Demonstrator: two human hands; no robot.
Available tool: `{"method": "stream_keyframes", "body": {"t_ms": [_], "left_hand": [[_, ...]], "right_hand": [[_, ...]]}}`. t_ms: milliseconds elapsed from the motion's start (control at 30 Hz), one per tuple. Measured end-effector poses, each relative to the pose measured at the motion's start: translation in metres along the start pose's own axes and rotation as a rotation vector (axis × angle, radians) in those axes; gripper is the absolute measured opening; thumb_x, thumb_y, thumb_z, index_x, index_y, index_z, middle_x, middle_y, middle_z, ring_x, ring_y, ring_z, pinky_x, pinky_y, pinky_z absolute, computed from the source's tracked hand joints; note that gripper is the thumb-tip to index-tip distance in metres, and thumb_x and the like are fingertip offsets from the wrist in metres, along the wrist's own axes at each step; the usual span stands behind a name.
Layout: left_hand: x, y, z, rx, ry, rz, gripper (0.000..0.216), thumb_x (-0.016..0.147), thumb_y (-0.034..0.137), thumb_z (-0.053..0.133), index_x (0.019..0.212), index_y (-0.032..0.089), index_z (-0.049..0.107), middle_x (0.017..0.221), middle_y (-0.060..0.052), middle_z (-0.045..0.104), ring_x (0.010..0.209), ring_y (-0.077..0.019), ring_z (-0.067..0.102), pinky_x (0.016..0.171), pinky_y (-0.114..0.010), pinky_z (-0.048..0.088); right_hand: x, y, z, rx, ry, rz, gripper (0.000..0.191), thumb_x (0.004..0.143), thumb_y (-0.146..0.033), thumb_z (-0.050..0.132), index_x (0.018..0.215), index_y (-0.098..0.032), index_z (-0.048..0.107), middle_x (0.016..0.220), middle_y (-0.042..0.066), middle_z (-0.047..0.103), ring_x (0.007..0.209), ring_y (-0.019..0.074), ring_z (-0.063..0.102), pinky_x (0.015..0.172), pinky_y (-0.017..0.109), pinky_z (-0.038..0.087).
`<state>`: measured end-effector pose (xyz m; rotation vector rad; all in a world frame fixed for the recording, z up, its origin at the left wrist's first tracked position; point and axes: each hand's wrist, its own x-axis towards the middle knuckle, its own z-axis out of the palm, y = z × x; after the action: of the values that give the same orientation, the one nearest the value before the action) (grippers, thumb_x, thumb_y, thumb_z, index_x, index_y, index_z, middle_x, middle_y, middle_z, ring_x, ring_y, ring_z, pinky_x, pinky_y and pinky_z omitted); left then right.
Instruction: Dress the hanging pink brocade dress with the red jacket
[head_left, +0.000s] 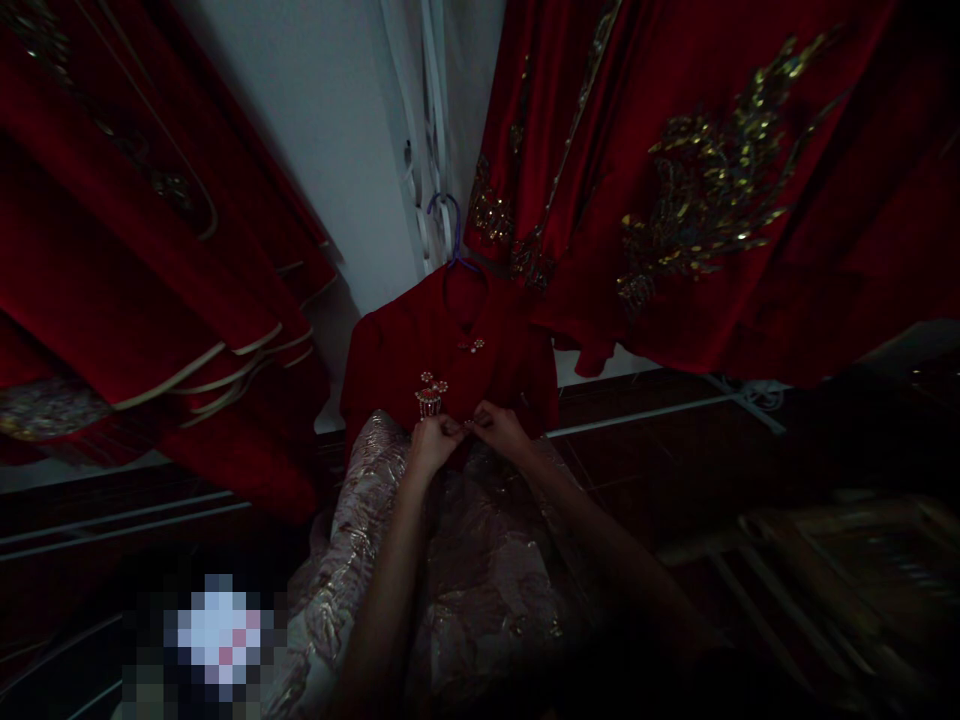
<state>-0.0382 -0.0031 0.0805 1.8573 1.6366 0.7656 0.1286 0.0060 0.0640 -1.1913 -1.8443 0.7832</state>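
Note:
A red jacket [397, 340] with a stand collar hangs in front of me on a dark blue hanger [456, 240]. A beaded ornament [430, 393] with short dangling strands sits on its chest, and a small jewelled fastener [474, 346] lies below the collar. Lower down on the front, my left hand [435, 442] and my right hand [501, 432] nearly meet, both pinching at the jacket's front edges. The exact bit between the fingertips is too small and dark to make out. Around my forearms spreads a shiny pale brocade cloth [352, 520].
More red garments hang at the left [150, 290] and right, the right one with gold sequin embroidery [712, 180]. White straps [431, 110] run down the pale wall behind the hanger. A blurred wooden frame [840, 560] stands at lower right. A pixelated patch covers the lower left.

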Motion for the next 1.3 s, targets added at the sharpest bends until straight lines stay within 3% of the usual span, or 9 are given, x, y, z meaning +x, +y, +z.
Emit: {"method": "stream_keyframes", "body": {"t_ms": [400,867,967,1100,1167,1300], "left_hand": [[0.003,-0.004,0.009,-0.046,0.049,-0.058,0.014,0.071,0.019,0.062,0.082,0.015,0.069,0.085,-0.004,0.072,0.079,-0.0140,0.067,0.072,-0.022,0.050],[0.002,-0.012,0.003,0.011,0.075,0.074,0.014,0.074,0.025,0.065,0.085,0.022,0.072,0.087,-0.001,0.068,0.076,-0.0104,0.062,0.071,-0.020,0.048],[0.003,-0.016,0.002,-0.004,0.085,0.088,0.017,0.073,0.027,0.066,0.088,0.022,0.071,0.088,-0.002,0.067,0.075,-0.0102,0.061,0.071,-0.021,0.048],[0.003,-0.023,-0.015,-0.095,0.113,0.035,0.032,0.072,0.031,0.066,0.103,0.020,0.065,0.083,-0.001,0.069,0.072,-0.0107,0.062,0.070,-0.021,0.048],[0.002,-0.026,-0.026,-0.132,0.133,0.023,0.027,0.076,0.033,0.062,0.098,0.020,0.066,0.082,-0.001,0.069,0.072,-0.0110,0.063,0.069,-0.021,0.048],[0.000,-0.027,-0.037,-0.158,0.126,0.082,0.020,0.078,0.030,0.057,0.090,0.019,0.068,0.083,-0.002,0.070,0.074,-0.0111,0.063,0.070,-0.021,0.048]], "right_hand": [[-0.001,-0.004,0.000,-0.024,0.006,-0.022,0.005,0.079,-0.025,0.057,0.081,-0.022,0.054,0.080,0.000,0.066,0.076,0.0134,0.065,0.071,0.024,0.050],[-0.001,0.000,0.005,-0.037,0.034,0.022,0.007,0.077,-0.024,0.057,0.081,-0.021,0.053,0.076,0.000,0.066,0.071,0.0129,0.065,0.067,0.024,0.051],[-0.004,0.001,-0.002,-0.047,-0.055,0.059,0.026,0.071,-0.020,0.063,0.095,-0.020,0.053,0.081,0.000,0.065,0.068,0.0117,0.064,0.063,0.022,0.049],[-0.008,0.003,-0.028,-0.076,-0.343,0.185,0.069,0.051,-0.012,0.077,0.114,-0.021,0.051,0.099,0.006,0.065,0.071,0.0126,0.063,0.061,0.022,0.049],[-0.008,0.002,-0.043,-0.096,-0.389,0.241,0.073,0.050,-0.017,0.080,0.118,-0.022,0.052,0.104,0.008,0.063,0.073,0.0139,0.063,0.061,0.024,0.050],[-0.005,0.002,-0.059,-0.089,-0.333,0.194,0.068,0.060,-0.029,0.076,0.122,-0.022,0.050,0.106,0.009,0.059,0.079,0.0152,0.062,0.066,0.027,0.051]]}}
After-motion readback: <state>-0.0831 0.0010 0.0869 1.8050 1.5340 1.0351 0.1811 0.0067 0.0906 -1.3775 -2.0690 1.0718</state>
